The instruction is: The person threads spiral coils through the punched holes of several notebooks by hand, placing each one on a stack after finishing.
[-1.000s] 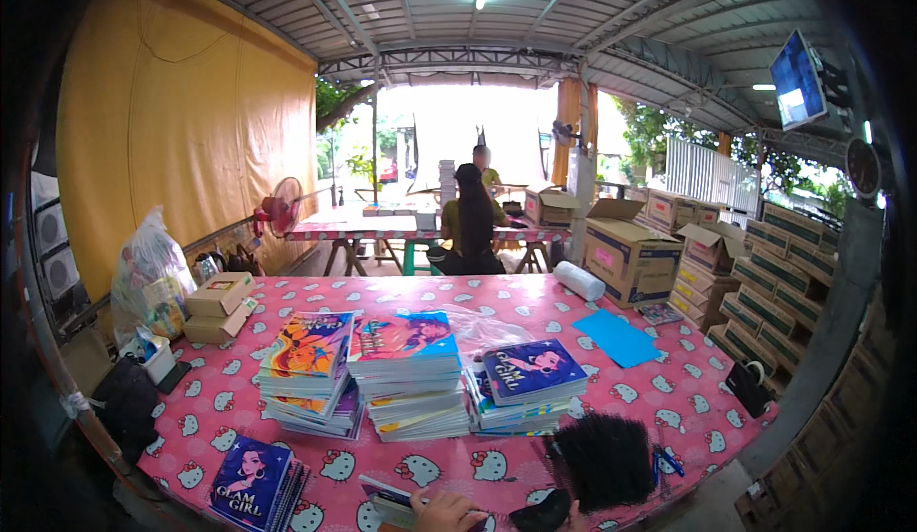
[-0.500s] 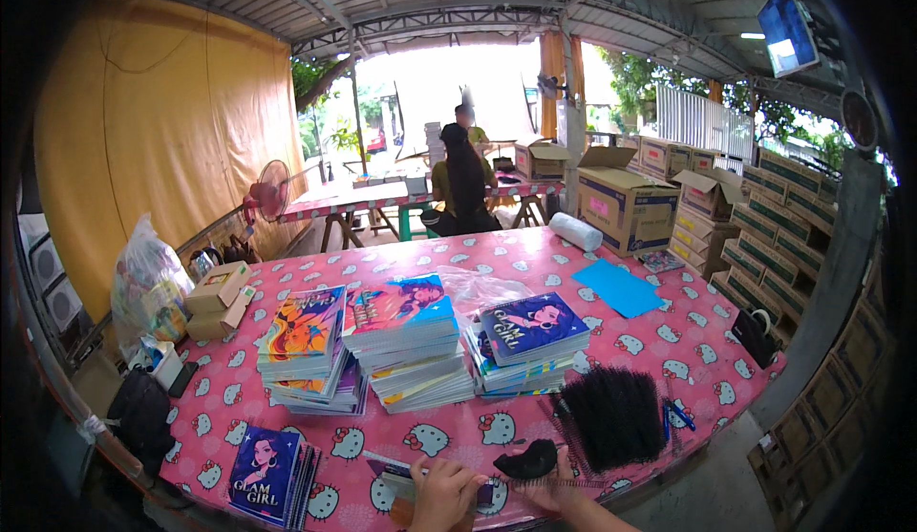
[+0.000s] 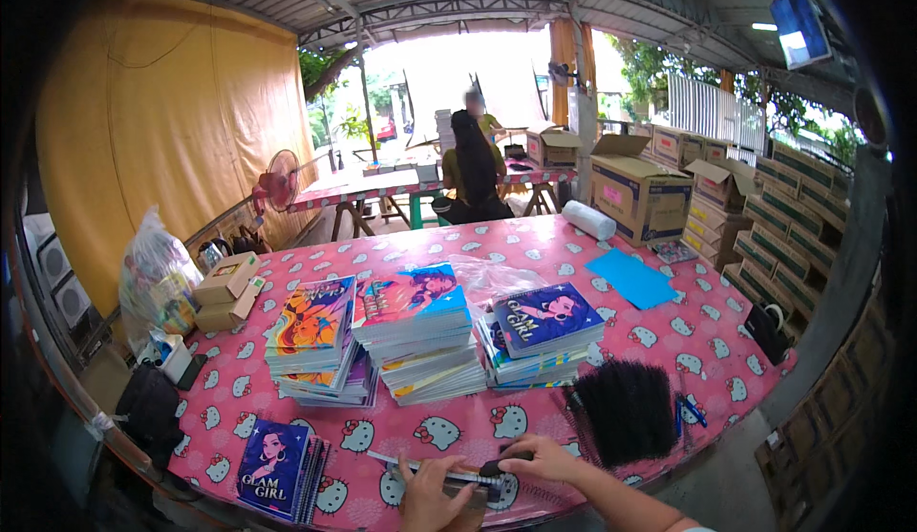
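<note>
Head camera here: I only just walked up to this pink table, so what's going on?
A person stands at a pink patterned table under a roofed shed. At the near edge, the left hand steadies a thin spiral-bound book lying flat, while the right hand pinches a small black piece at its binding edge. Three stacks of colourful books sit mid-table, a pile of black binding coils lies to the right, and cardboard boxes line the far right. Other people sit at a farther table.
</note>
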Action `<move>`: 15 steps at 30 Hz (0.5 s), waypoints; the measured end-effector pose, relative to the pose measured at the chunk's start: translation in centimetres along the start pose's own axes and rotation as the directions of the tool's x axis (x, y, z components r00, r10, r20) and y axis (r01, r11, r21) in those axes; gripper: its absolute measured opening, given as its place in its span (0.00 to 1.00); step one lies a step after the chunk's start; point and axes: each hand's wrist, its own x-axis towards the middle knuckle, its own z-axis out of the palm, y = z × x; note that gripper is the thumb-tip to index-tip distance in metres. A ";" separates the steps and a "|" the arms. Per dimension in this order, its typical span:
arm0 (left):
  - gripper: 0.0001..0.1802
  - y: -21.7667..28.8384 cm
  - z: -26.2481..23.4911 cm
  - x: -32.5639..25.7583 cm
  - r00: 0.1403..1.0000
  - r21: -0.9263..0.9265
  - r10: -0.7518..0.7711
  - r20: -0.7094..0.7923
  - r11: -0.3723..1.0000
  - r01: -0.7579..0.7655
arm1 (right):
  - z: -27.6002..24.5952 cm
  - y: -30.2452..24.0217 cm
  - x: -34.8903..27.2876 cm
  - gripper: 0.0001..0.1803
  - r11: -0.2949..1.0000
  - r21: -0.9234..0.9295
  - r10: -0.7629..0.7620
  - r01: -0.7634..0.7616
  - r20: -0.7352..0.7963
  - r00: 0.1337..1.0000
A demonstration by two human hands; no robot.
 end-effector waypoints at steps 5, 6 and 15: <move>0.31 -0.3 0.2 -0.2 1.000 0.014 0.003 -0.024 1.000 -0.003 | -0.7 1.1 0.0 0.27 0.906 0.400 -0.209 0.138 0.138 0.968; 0.31 -0.2 0.1 -0.1 1.000 0.015 -0.006 -0.013 1.000 0.007 | -0.8 0.7 0.5 0.27 0.953 0.286 -0.153 0.099 0.171 0.973; 0.35 -0.1 -0.5 0.0 0.993 0.127 -0.014 -0.118 0.991 0.029 | -1.8 -0.5 3.3 0.34 0.991 -0.134 0.047 -0.001 0.340 0.939</move>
